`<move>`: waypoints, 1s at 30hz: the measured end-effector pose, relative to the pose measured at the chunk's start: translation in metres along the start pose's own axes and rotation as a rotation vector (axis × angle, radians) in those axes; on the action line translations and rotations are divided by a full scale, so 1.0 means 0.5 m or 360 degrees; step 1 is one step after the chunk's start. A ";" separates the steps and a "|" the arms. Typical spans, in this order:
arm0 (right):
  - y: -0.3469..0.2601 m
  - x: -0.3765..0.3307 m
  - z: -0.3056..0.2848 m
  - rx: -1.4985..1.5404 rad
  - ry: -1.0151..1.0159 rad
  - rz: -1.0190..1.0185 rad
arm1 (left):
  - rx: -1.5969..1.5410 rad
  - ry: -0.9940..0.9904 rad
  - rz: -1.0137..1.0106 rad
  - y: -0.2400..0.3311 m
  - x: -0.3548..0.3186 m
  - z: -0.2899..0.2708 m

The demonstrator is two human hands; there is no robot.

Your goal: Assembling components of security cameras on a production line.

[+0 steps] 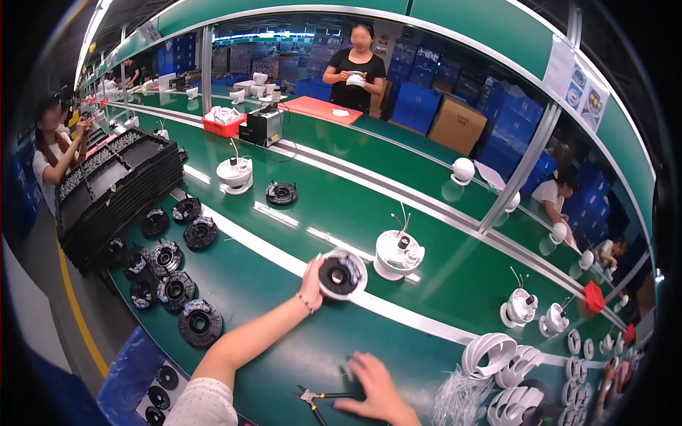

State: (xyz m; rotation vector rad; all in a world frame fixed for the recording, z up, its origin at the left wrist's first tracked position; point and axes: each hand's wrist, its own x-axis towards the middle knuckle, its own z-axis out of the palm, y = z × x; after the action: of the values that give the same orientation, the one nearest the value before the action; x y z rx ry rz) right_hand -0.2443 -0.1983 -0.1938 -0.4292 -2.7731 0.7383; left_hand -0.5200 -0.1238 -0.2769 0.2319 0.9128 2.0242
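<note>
Fingers of my left hand (310, 278) curl around a round white housing with black core (342, 274), on the green counter (298, 355) ahead-left; right hand (376, 390) nearer me, fingers spread flat beside black-handled pliers (320, 397)

1. Long green workbench (398, 213) running across the room, split lengthwise by pale metal rails (369, 174).
2. Overhead, a curved green shelf (497, 28) carried on metal posts (526, 167), with paper sheets (579, 78) pinned to its right part.
3. Strip lights (92, 32) glowing along the upper left.
4. Behind the bench, stacks of blue crates (415, 103) and a brown cardboard box (458, 124).
5. At left, grey floor (42, 284) marked with a yellow line (74, 305).
6. Other workers (355, 67) standing or seated along both sides of the bench.
</note>
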 end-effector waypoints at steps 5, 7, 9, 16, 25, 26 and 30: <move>-0.067 -0.074 0.008 0.0185 -0.0672 0.0161 | 0.0871 0.0386 0.0627 0.025 0.146 0.030; -0.080 -0.093 0.009 0.0055 -0.0590 0.0221 | 0.1366 0.0458 0.1014 0.026 0.174 0.037; -0.087 -0.099 0.005 0.0032 -0.0575 0.0243 | 0.1429 0.0649 0.0894 0.038 0.207 0.023; -0.082 -0.115 -0.035 -0.0538 -0.0731 0.0169 | 0.1752 0.0752 0.1005 0.025 0.219 0.054; 0.008 -0.115 -0.030 -0.0525 -0.0118 0.0179 | 0.1569 -0.0050 0.1786 0.028 0.096 0.221; 0.013 -0.110 -0.062 -0.0479 0.0025 0.0286 | 0.1502 -0.0280 0.1708 0.024 0.090 0.236; 0.081 -0.034 -0.275 -0.0741 0.0933 0.0210 | 0.1925 -0.0862 0.1360 0.011 0.087 0.295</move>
State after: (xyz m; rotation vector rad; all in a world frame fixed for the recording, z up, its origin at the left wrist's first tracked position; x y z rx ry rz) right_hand -0.1784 -0.1095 -0.1010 -0.7755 -2.3372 -0.0397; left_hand -0.4797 -0.0154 -0.1757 1.9802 1.7192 1.5993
